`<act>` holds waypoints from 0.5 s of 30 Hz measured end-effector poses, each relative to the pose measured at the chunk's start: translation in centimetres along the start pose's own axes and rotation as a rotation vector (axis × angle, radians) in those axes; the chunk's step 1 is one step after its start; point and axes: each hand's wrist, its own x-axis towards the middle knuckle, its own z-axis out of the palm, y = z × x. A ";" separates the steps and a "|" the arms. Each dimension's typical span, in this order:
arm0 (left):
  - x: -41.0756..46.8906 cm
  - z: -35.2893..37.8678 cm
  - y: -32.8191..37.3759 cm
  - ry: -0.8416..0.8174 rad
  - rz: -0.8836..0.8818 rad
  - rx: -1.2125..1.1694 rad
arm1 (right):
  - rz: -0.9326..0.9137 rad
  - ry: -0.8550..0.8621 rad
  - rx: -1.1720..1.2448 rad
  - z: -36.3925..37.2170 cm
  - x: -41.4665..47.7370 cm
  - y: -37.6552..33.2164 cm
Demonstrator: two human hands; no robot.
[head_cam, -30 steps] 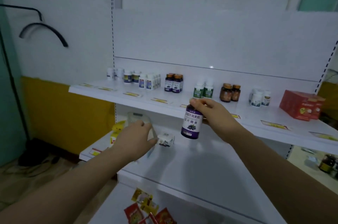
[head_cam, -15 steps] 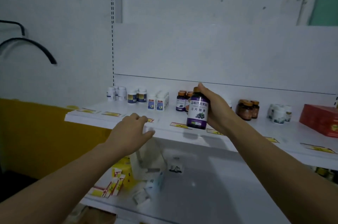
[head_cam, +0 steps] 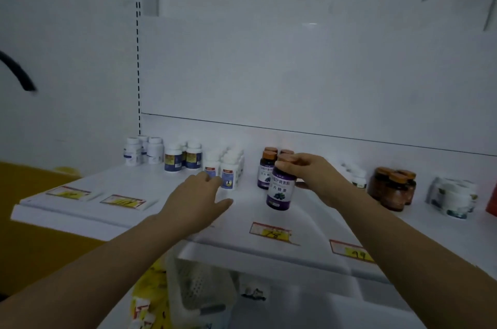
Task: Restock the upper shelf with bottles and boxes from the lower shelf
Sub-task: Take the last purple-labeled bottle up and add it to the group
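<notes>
Here, right hand fingers round one purple bottle — left hand fingers spread, empty.

A shop — price tags along a stocked shelf.

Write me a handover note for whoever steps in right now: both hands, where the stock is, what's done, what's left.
Right hand: gripping the purple-label bottle by its cap, at the upper shelf, in front of the matching purple bottles. Whether its base is down yet is unclear.
Left hand: open, empty, over the shelf near the white bottles.
Done: upper shelf already holds several bottle groups.
Left: set this bottle with its group and release. The lower shelf shows a mesh basket and yellow packets; more stock there is hard to make out.
</notes>
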 end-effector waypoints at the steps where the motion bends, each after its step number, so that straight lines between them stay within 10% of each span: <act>1: 1.1 0.3 -0.4 0.004 0.000 0.000 | 0.009 0.024 -0.025 0.0 1.3 0.5; 15: 7.2 3.1 -5.2 -0.023 0.053 -0.024 | 0.032 0.180 -0.514 2.5 8.9 3.2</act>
